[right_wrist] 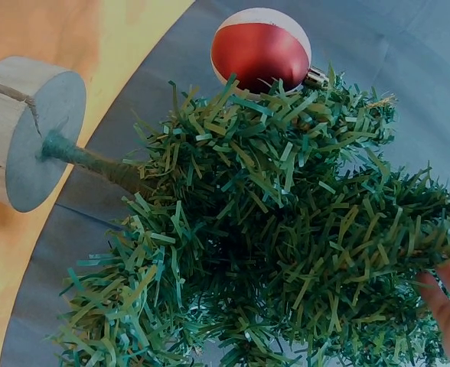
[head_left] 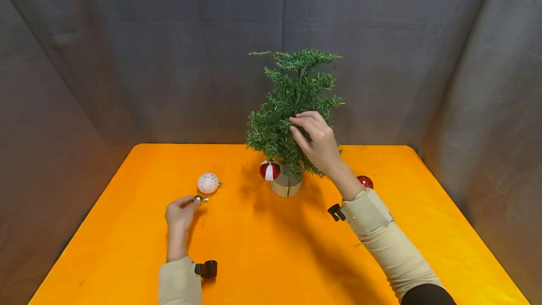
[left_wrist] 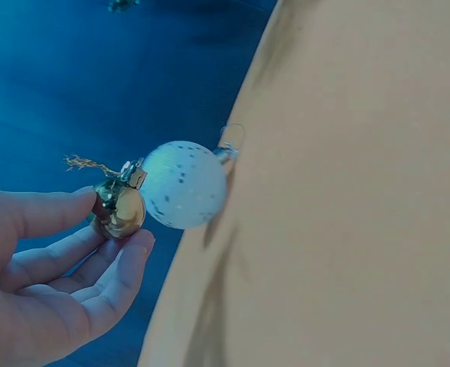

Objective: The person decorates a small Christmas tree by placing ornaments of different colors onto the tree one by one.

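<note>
My left hand (head_left: 179, 213) pinches a small shiny gold bauble (left_wrist: 122, 208) between thumb and fingertips. The bauble has a metal cap and a gold string. Just beyond it on the table lies a white speckled bauble (head_left: 208, 183) with a wire loop. My right hand (head_left: 319, 142) reaches to the front of a small artificial Christmas tree (head_left: 292, 93). In the right wrist view a branch tip (right_wrist: 439, 233) lies between its thumb and fingers, partly cut off by the frame edge. A red and white bauble (head_left: 270, 170) hangs from a low branch at the tree's left.
The tree stands on a round wooden base (head_left: 286, 186) on an orange tabletop (head_left: 250, 258). A red glittery bauble (head_left: 365, 182) lies to the right, partly behind the right forearm. Grey curtains (head_left: 190, 60) enclose the back and sides.
</note>
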{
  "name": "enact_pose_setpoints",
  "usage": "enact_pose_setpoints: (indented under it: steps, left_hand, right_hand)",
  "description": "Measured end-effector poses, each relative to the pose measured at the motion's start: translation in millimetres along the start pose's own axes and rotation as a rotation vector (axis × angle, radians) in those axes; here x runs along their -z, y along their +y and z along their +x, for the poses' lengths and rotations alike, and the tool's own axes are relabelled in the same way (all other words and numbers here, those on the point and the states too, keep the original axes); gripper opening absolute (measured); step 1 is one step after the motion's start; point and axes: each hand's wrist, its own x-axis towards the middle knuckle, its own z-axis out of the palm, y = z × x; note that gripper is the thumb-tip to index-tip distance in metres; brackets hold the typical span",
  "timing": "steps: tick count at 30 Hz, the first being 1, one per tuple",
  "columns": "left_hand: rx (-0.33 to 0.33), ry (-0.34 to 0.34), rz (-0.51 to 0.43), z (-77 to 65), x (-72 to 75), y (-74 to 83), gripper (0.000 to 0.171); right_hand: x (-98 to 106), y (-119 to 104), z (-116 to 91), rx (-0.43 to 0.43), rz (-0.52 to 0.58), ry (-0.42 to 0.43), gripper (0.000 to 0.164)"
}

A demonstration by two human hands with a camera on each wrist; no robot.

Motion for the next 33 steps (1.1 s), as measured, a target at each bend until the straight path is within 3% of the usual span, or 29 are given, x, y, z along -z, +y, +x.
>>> enact_pose_setpoints:
  steps: [9,18,33]
  left_hand:
    - [-0.007,-0.011,-0.071,-7.1,4.2,23.7,0.034]
    - [-0.073,-0.016,-0.091,-14.0,6.5,38.2,0.035]
    - [-0.171,-0.022,-0.058,-22.1,2.7,61.4,0.034]
  right_hand:
    - [1,0,0,-0.007,-0.012,-0.021,0.017]
    - [1,0,-1,-0.013,-0.009,-0.019,0.017]
    - [0,-1,-2,-0.013,0.013,-0.003,0.018]
